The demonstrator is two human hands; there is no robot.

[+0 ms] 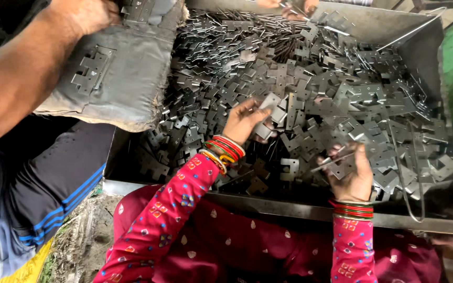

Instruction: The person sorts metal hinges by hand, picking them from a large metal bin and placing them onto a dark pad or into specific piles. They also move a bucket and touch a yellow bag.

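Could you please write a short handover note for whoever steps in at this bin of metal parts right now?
Left hand: grips a flat metal hinge plate above the heap.
Right hand: pinches a thin metal pin against another plate.
The metal bin holds a big heap of loose plates, with pins at the far side.
A co-worker's arm rests on a padded board with a plate.
Done: cannot tell. Left: the heap.

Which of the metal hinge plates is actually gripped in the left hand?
The pale, flat hinge plate pinched at the fingertips of the left hand, lifted just above the heap. The other plates lie loose in the metal bin; the right hand holds a thin pin.
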